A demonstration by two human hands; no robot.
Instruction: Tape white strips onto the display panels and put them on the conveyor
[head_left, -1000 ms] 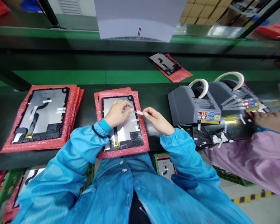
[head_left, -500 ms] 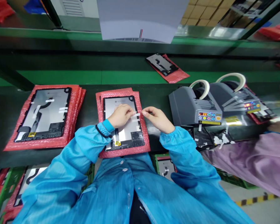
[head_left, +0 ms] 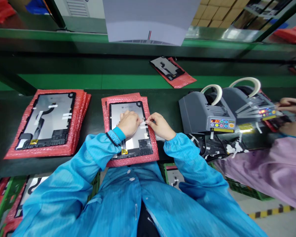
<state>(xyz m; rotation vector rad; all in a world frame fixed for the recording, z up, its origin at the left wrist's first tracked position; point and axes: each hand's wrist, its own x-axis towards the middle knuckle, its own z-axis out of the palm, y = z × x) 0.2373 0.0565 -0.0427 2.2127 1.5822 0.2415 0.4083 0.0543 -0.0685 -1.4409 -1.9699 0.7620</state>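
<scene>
A tablet screen panel [head_left: 135, 144], silver-backed with a black frame, lies on red bubble-wrap bags [head_left: 151, 154] right in front of me. At its right edge is a short white tape strip [head_left: 144, 122]. My left hand [head_left: 129, 123] rests over the panel, thumb and finger closed at the strip's left end. Just across from it, my right hand [head_left: 161, 126] pinches the right end. My left palm and wrist hide the middle of the panel. Another white tape piece [head_left: 146, 135] sits lower on the same edge.
Left stands a stack of bagged panels [head_left: 51, 121]. Two grey tape dispensers [head_left: 204, 110] are on the right, beside a co-worker's hand [head_left: 292, 107] and purple sleeve. Behind, a panel on a red bag [head_left: 172, 70] lies on a green conveyor belt. A white sheet [head_left: 148, 19] hangs ahead.
My right hand has moved slightly left, closer to my left hand and the panel's edge. The panel on the belt has shifted left. The co-worker's hands have changed position near the far dispenser.
</scene>
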